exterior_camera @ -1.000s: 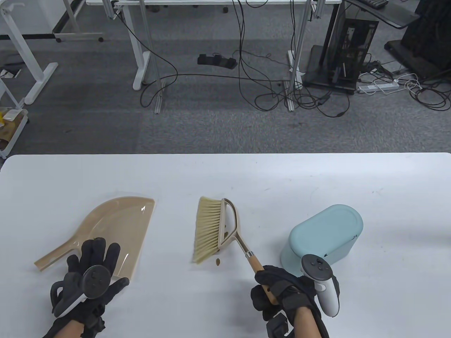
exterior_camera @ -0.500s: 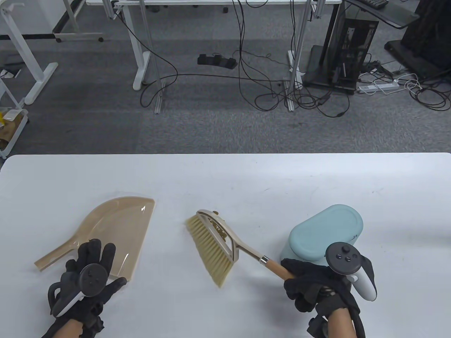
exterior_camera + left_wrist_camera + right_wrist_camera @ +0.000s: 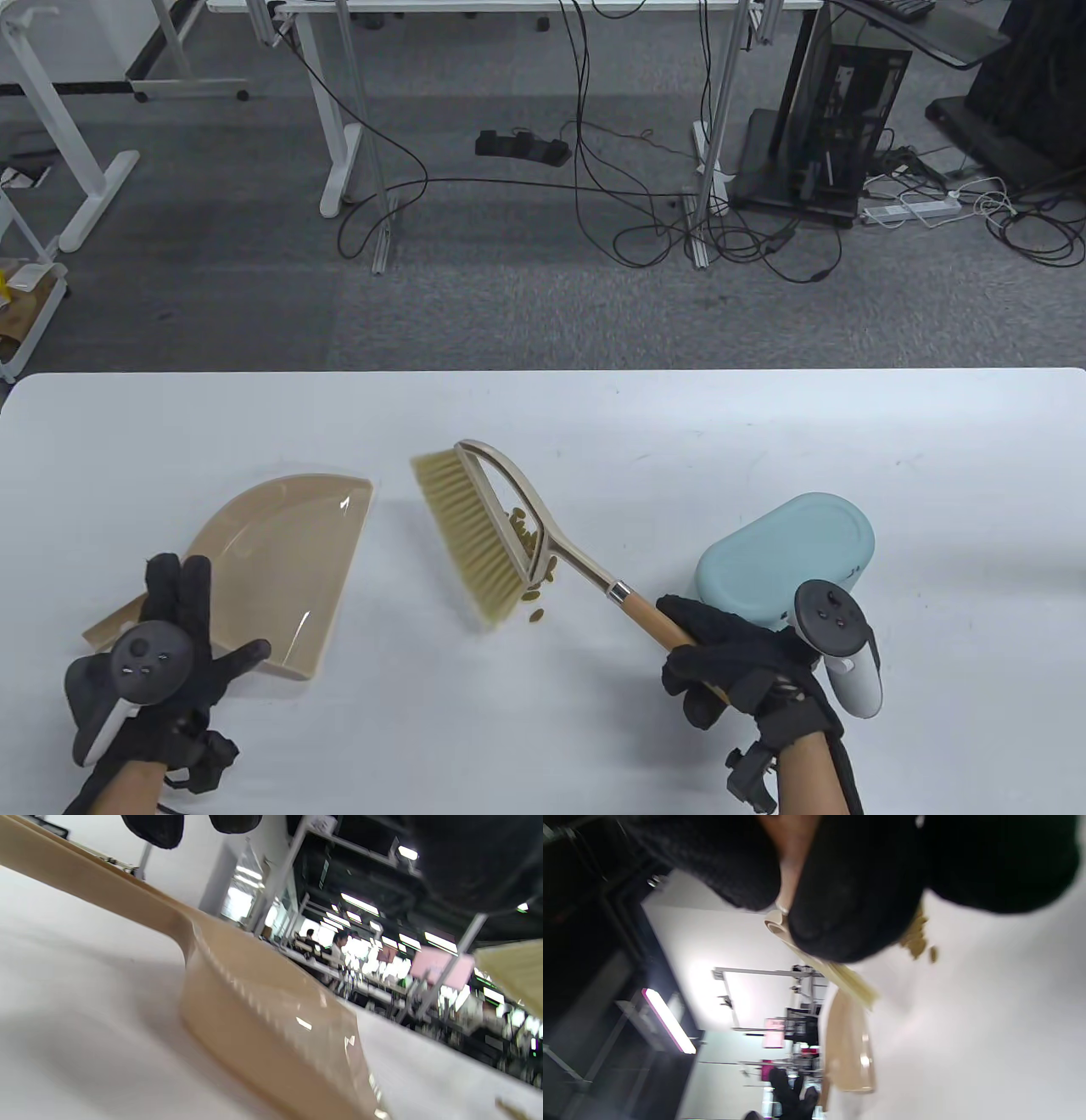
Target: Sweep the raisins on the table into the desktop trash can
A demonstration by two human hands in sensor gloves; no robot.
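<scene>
I see black knit sensor gloves on both my left hand (image 3: pixel 174 654) and right hand (image 3: pixel 738 671), with bare forearm skin below the cuffs. Each back carries a white-bodied tracker with a dark round button face. A black cable runs along my right wrist.

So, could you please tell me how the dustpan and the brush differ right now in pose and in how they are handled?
The dustpan lies flat on the table; the brush is tilted, bristles pointing down-left. The right hand grips the brush by its wooden handle, while the left hand is spread over the dustpan's handle, not clearly gripping it. Raisins lie beside the brush; none show in the dustpan. Both are beige plastic.
</scene>
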